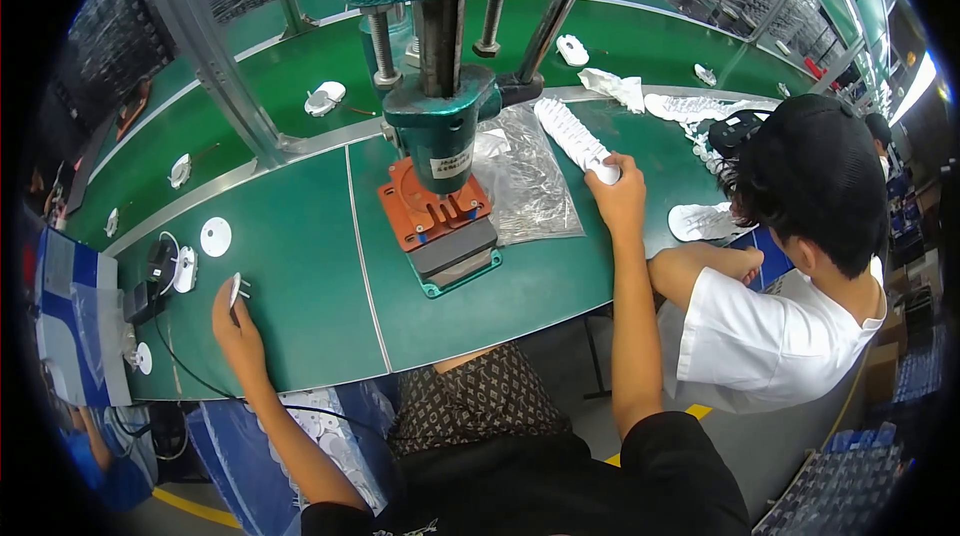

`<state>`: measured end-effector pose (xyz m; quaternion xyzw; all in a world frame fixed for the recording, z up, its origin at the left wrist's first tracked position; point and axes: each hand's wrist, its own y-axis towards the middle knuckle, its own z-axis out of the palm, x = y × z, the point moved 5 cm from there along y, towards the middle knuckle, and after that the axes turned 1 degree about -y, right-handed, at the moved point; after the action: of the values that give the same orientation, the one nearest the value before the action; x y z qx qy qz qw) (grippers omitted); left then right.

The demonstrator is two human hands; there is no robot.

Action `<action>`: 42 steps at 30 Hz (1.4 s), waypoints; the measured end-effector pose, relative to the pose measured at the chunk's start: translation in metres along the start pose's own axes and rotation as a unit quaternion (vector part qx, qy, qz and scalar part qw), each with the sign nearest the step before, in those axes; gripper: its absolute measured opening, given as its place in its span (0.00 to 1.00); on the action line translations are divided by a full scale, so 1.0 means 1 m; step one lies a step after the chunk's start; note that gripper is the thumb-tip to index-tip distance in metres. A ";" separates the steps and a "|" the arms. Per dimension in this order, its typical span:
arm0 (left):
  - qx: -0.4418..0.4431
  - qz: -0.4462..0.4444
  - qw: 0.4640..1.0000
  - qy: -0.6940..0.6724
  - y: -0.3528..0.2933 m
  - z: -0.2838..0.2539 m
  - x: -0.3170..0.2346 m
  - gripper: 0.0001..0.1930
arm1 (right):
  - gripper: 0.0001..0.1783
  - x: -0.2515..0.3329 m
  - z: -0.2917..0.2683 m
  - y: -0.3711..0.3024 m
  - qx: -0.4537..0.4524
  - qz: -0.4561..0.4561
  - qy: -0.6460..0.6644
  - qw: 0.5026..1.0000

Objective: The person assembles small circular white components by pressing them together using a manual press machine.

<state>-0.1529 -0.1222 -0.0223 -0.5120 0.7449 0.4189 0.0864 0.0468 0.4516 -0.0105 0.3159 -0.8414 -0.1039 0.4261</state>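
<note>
My left hand (240, 341), over the left part of the green bench, holds a small white plastic piece (236, 290) with thin prongs on one side. Farther right, my right hand (619, 198) has its fingers closed on a white round cap (606, 174) at the near end of a long row of stacked white caps (568, 133). Between the hands stands a green hand press (440, 126) over an orange fixture plate (425, 211). Just beyond my left hand lie a flat white disc (216, 237) and a white part with a cable (186, 270).
A clear plastic bag (530, 191) lies right of the press. Behind, a green conveyor (270, 86) carries several white parts. A person in a white shirt (775, 326) sits close on my right. A blue-lined bin (240, 446) of white discs stands below the bench's left edge.
</note>
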 end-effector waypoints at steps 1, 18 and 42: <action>0.000 -0.005 1.000 -0.008 0.000 0.000 0.001 0.15 | 0.25 -0.001 0.001 0.000 0.000 0.002 -0.001 1.000; 0.015 -0.034 0.999 -0.028 -0.002 -0.001 0.006 0.14 | 0.25 0.011 0.009 0.002 0.038 -0.049 -0.039 0.997; 0.244 0.140 0.954 -0.103 -0.073 0.055 -0.194 0.16 | 0.12 0.117 0.027 -0.081 0.197 -0.251 0.042 0.947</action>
<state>-0.0187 0.0423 0.0117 -0.3202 0.8758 0.2822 0.2255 0.0107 0.3133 0.0133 0.5985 -0.7199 -0.0258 0.3505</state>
